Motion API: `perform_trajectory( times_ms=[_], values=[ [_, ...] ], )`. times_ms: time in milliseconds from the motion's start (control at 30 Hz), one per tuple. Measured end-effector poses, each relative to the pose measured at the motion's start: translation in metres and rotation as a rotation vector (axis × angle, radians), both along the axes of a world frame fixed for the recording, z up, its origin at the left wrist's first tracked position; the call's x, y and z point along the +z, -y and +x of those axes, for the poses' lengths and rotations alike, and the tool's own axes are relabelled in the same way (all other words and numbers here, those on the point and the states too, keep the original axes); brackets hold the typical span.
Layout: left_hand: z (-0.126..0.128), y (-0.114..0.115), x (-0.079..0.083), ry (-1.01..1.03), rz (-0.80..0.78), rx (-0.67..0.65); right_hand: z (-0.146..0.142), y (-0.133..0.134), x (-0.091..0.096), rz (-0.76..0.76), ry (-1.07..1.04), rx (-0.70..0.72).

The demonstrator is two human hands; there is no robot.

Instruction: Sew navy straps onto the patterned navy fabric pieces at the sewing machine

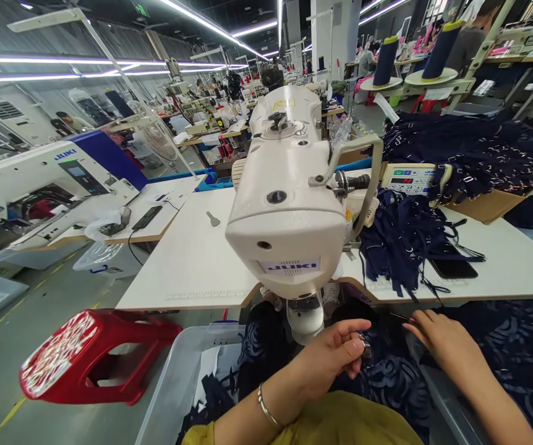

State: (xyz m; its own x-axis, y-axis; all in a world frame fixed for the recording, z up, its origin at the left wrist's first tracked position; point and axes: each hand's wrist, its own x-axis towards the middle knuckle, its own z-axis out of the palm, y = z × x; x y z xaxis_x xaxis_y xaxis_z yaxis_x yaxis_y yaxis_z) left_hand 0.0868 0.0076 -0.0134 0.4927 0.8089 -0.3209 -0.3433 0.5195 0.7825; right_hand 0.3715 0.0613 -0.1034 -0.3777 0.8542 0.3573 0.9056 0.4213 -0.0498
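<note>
A white JUKI sewing machine (289,198) stands on a white table (192,259) straight ahead of me. Below its head lies dark navy patterned fabric (387,377). My left hand (336,358) is closed in a pinch on a small metal piece at the fabric's edge, just under the machine head. My right hand (443,346) rests on the fabric to the right, its fingers curled down onto the cloth. A bracelet circles my left wrist.
Navy straps (405,241) and a black phone (452,267) lie on the table right of the machine, near a control panel (410,179). A red stool (94,355) and a clear bin (178,383) stand at lower left. Another JUKI machine (53,185) and other workers fill the background.
</note>
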Motion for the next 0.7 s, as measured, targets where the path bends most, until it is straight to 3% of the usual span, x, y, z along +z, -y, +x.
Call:
perform_trajectory(
  times_ms=[100, 233, 333, 400, 567, 700],
  values=[
    [0.001, 0.002, 0.000, -0.003, 0.038, 0.015, -0.002, 0.005, 0.005, -0.093, -0.292, -0.044],
    [0.004, 0.004, -0.001, 0.004, 0.075, 0.030, -0.050, 0.030, 0.052, -0.583, -0.897, -0.071],
    [0.004, 0.006, 0.000, 0.009, 0.091, 0.029, -0.090, 0.048, 0.083, -0.881, -1.148, -0.043],
    [0.003, 0.007, 0.002, 0.010, 0.095, 0.032, -0.106, 0.054, 0.093, -1.009, -1.263, 0.006],
    [-0.001, 0.011, 0.003, 0.012, 0.092, 0.025, -0.118, 0.056, 0.091, -1.186, -1.518, 0.135],
    [-0.006, 0.012, 0.006, 0.010, 0.088, -0.005, -0.119, 0.059, 0.078, -1.156, -1.522, 0.116]
  ],
)
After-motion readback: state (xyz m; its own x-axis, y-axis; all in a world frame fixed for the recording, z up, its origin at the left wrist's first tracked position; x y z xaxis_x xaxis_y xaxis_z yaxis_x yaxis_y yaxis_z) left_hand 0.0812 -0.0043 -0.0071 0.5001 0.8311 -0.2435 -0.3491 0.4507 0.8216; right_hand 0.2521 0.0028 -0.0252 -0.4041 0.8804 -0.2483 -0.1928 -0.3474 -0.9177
